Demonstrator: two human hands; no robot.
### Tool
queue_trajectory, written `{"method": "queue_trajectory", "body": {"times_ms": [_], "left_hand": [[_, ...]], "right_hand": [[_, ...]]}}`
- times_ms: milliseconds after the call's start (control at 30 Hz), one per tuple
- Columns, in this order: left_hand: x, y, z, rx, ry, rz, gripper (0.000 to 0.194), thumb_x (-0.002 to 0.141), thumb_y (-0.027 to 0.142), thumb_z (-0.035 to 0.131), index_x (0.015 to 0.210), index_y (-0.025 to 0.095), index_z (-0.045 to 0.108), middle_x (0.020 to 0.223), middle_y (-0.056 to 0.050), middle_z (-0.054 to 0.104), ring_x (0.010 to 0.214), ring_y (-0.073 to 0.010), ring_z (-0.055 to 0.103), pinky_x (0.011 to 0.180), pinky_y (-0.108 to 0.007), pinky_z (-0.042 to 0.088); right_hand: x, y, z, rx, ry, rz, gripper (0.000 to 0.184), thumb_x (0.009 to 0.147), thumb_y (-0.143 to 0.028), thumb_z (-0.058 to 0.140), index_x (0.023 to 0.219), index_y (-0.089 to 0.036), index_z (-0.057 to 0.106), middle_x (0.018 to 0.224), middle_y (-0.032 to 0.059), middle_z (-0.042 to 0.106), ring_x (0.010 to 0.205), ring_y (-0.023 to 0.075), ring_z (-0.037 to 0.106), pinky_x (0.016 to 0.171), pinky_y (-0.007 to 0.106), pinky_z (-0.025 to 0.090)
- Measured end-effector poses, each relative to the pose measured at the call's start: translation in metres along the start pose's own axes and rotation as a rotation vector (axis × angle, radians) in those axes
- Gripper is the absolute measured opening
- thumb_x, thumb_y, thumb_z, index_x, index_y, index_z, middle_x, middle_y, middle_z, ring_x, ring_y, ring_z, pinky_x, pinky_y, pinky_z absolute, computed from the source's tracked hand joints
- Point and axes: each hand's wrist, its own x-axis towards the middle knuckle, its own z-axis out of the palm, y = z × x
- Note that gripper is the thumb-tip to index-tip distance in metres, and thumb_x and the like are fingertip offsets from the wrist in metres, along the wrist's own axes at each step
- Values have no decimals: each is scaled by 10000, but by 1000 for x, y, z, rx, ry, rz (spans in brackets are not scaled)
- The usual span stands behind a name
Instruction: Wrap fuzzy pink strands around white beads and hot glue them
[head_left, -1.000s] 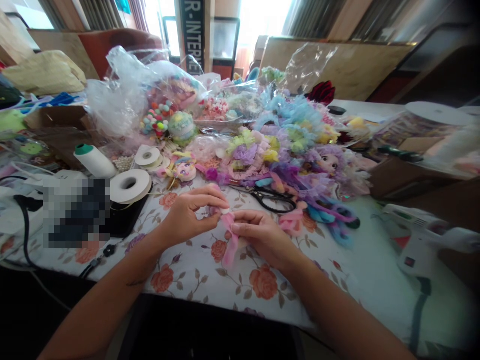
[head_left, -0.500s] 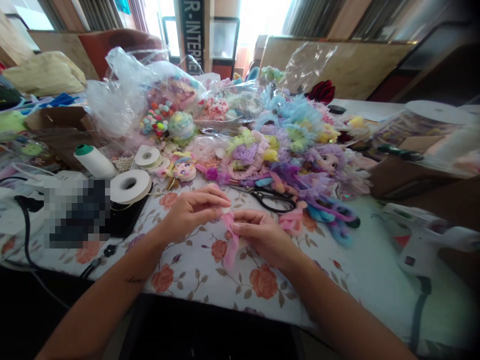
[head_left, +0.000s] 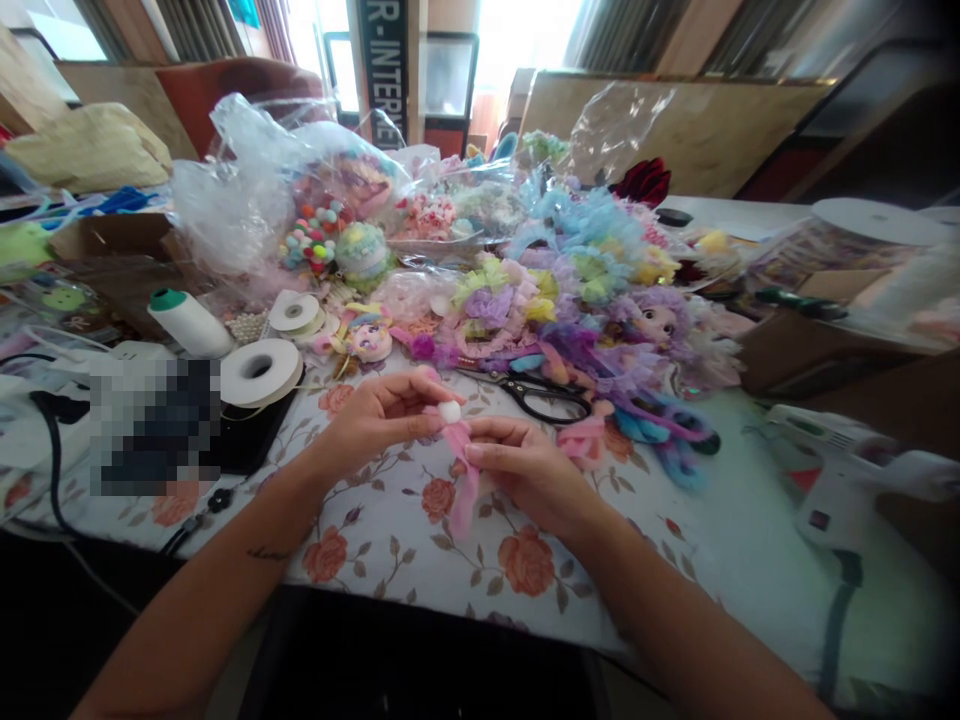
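Note:
Both of my hands meet over the floral tablecloth (head_left: 420, 560), working a pink fuzzy strip (head_left: 465, 480) that hangs down between them. My left hand (head_left: 375, 420) pinches its top end, where a small white round bead (head_left: 449, 411) sits at the fingertips. My right hand (head_left: 521, 465) is closed on the strip just below, thumb and fingers pressed together. Black-handled scissors (head_left: 536, 395) lie just beyond my right hand.
A heap of pastel ruffles and a doll (head_left: 660, 325) fills the table's middle. White ribbon rolls (head_left: 259, 372), a thread spool (head_left: 187, 320) and plastic bags (head_left: 247, 190) lie left. A white glue gun (head_left: 840, 480) rests at the right.
My left hand's fingers shifted slightly, and the white bead now shows clearly at the top of the pink strip. My right hand has hardly moved.

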Motion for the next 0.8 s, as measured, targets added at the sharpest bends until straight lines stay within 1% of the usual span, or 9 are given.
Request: {"method": "queue_trajectory", "body": {"times_ms": [100,200,333,500,800], "left_hand": [[1,0,0,-15,4,-3,187,771,209,786,954,196,753,1024,-70,735,906,-171,695,752,-263,578],[1,-2,0,-34,10,2,177,751,200,801,923,199,758,1028,-68,736,919,-176,693,756,-265,575],[1,-5,-2,-60,6,-10,180,750,183,800,926,202,765,997,-60,736,879,-160,692,742,-257,568],[2,-1,0,-98,22,-29,171,709,182,831,870,209,780,965,-50,743,847,-148,692,711,-240,574],[2,2,0,10,67,8,185,685,209,844,859,186,786,967,-89,752,849,-182,703,650,-247,588]], "right_hand": [[0,-1,0,-6,2,12,211,663,-264,841,859,-201,797,714,4,707,656,117,625,614,230,492],[-1,-1,0,-5,-2,9,202,663,-268,841,850,-206,795,704,2,708,654,117,627,619,234,496],[-1,0,0,-4,4,10,201,653,-266,847,838,-207,794,718,0,710,657,117,630,619,235,494],[-1,0,1,-8,9,10,210,650,-273,851,840,-205,794,723,-2,706,655,112,627,623,232,488],[0,1,0,-35,33,-14,177,658,-268,841,819,-213,793,711,7,715,652,126,629,611,244,483]]}}
